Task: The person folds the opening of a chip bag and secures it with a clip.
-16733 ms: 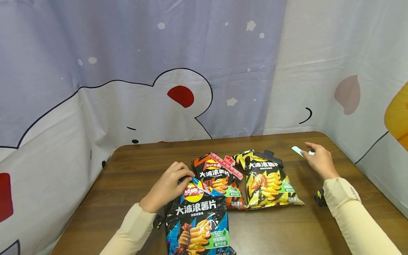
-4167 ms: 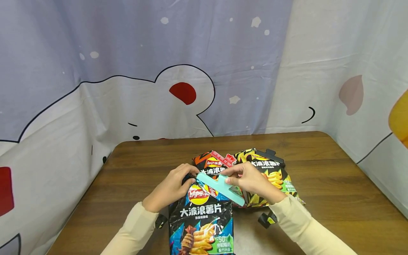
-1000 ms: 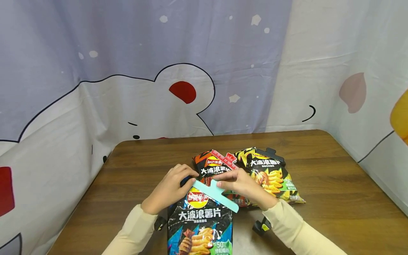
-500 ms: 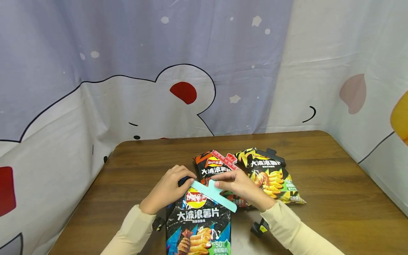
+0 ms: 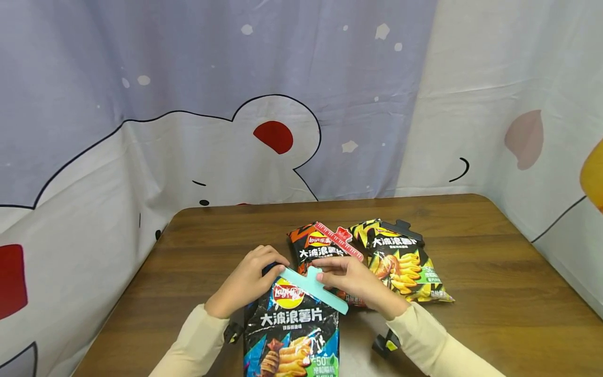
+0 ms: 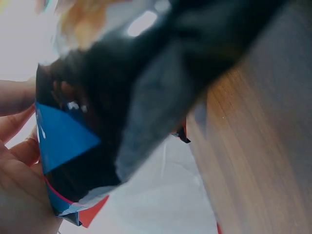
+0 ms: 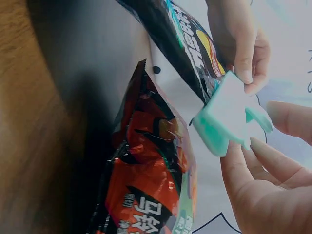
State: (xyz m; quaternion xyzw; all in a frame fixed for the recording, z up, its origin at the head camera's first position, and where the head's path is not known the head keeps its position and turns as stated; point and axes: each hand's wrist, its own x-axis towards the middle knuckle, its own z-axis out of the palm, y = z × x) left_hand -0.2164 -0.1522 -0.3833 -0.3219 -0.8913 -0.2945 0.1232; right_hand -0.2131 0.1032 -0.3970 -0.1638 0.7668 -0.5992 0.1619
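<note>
A black and blue chip bag (image 5: pixel 292 335) is tilted up at the table's front, and my left hand (image 5: pixel 248 283) pinches its top left corner. In the left wrist view, the fingers (image 6: pixel 22 146) press against the bag's edge. A mint-green bag clip (image 5: pixel 308 285) lies slantwise along the top edge of that bag. My right hand (image 5: pixel 355 283) holds the clip by its handle, thumb in front and fingers behind. The right wrist view has the clip (image 7: pixel 226 109) at the bag's top edge, close to the left fingers. How far the bag reaches into the clip is hard to tell.
Behind stand a red-orange chip bag (image 5: pixel 311 251) with a red clip (image 5: pixel 339 241) and a yellow-black chip bag (image 5: pixel 400 267) with a black clip (image 5: pixel 400 230). All rest on a brown wooden table (image 5: pixel 226 230). A printed curtain (image 5: pixel 188 157) hangs behind it.
Earliest, the right hand was at the mint clip on the table's right. Later it held the clip above the blue bag. Within the last second, clip and bag shifted only slightly left.
</note>
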